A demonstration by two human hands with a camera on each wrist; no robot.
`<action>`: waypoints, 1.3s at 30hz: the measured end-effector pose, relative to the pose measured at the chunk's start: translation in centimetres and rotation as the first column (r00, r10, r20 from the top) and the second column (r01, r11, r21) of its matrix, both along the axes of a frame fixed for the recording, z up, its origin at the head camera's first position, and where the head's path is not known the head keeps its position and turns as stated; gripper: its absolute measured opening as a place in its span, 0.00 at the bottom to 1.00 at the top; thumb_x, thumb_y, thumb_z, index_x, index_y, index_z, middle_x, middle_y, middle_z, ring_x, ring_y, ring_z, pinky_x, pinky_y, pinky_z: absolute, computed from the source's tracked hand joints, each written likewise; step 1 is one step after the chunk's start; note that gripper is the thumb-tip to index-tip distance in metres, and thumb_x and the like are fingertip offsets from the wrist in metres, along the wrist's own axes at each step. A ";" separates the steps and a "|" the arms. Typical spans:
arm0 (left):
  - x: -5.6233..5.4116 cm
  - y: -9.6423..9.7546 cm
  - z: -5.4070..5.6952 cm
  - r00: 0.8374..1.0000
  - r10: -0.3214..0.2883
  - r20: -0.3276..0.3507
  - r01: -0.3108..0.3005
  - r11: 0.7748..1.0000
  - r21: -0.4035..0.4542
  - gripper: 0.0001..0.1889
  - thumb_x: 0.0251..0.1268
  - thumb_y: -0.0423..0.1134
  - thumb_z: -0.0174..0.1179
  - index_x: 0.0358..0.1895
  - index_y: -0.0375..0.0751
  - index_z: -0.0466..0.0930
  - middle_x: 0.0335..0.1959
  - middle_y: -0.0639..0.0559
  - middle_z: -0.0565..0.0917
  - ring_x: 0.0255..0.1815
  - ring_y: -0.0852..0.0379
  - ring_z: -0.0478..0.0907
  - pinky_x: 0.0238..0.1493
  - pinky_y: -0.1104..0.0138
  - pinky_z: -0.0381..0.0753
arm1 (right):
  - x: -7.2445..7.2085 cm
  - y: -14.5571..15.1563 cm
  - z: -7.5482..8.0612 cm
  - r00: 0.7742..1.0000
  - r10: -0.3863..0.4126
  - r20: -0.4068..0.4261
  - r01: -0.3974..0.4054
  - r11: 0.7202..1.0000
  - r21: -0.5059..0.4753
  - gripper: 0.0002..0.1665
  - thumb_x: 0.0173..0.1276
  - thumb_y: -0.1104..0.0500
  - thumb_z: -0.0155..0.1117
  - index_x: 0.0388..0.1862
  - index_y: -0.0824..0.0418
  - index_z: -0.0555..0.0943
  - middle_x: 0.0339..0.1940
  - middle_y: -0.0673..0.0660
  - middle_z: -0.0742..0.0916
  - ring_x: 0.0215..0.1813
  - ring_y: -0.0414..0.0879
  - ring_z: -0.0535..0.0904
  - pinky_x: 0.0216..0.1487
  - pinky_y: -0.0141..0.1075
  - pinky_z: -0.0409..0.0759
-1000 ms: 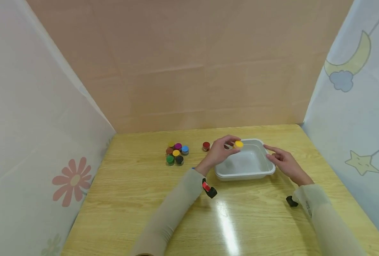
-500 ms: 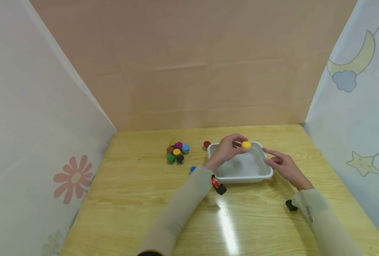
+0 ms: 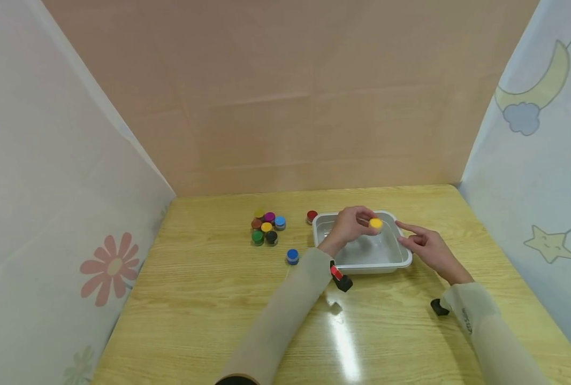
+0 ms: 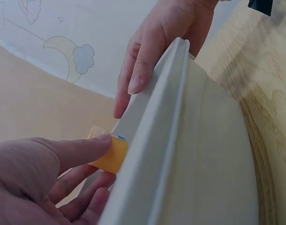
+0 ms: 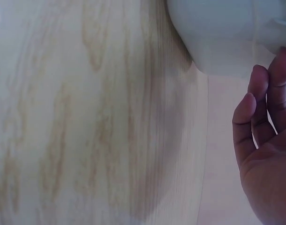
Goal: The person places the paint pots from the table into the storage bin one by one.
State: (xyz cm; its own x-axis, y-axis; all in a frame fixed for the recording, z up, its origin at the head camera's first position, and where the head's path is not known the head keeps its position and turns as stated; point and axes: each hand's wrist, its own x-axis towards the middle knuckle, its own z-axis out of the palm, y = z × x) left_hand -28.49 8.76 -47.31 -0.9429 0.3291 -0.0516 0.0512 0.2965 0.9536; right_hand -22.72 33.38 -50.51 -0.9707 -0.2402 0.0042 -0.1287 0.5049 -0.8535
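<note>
A wooden table [image 3: 208, 299] is supporting a white tray [image 3: 372, 266]. My right hand [image 3: 432, 250] is resting at the tray's right rim, fingers loosely extended. My left hand [image 3: 351, 224] is pinching a yellow-lidded jar [image 3: 375, 224], shifting it rightward and uncovering a blue-lidded jar [image 3: 292, 256] on the table. The pinched jar is now hovering over the tray's right part, seemingly not yet set down.
</note>
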 end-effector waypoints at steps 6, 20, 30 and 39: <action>0.1 0.3 0.1 0.999 0.004 0.042 0.000 0.996 -0.094 0.16 0.54 0.32 0.79 0.45 0.50 0.88 0.41 0.61 0.88 0.40 0.64 0.81 0.46 0.69 0.83 | 0.0 0.1 0.0 1.000 -0.003 0.002 0.003 1.000 0.001 0.34 0.81 0.49 0.59 0.80 0.60 0.66 0.18 0.59 0.82 0.20 0.38 0.59 0.20 0.39 0.61; -0.3 0.2 -0.8 0.999 -0.042 0.010 0.044 0.969 -0.242 0.15 0.53 0.30 0.79 0.42 0.50 0.88 0.39 0.60 0.86 0.39 0.62 0.76 0.43 0.70 0.74 | -0.4 0.2 -0.1 1.000 0.009 -0.025 -0.009 1.000 0.019 0.34 0.81 0.49 0.59 0.80 0.60 0.67 0.19 0.61 0.82 0.20 0.38 0.59 0.20 0.39 0.61; -0.1 0.0 -1.0 0.995 -0.096 0.000 0.091 0.951 -0.296 0.17 0.54 0.28 0.77 0.44 0.45 0.84 0.38 0.57 0.83 0.35 0.61 0.75 0.37 0.71 0.73 | -0.3 0.1 0.3 1.000 -0.011 0.004 0.011 0.999 0.043 0.35 0.80 0.49 0.60 0.80 0.58 0.66 0.24 0.57 0.87 0.24 0.38 0.65 0.23 0.38 0.63; -0.3 0.0 -1.6 0.987 -0.163 -0.009 0.148 0.920 -0.363 0.16 0.55 0.28 0.76 0.44 0.42 0.81 0.40 0.54 0.83 0.34 0.61 0.75 0.35 0.73 0.74 | -0.4 0.1 0.3 1.000 -0.006 -0.012 0.006 0.998 0.058 0.35 0.80 0.51 0.61 0.80 0.61 0.66 0.30 0.59 0.90 0.29 0.41 0.75 0.28 0.33 0.69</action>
State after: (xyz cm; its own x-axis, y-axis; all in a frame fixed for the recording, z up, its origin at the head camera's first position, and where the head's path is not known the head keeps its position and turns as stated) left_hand -28.78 8.79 -48.94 -0.8849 0.4378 -0.1589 0.1588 0.6044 0.7807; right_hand -23.17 33.51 -50.18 -0.9721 -0.2346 0.0022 -0.1357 0.5543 -0.8212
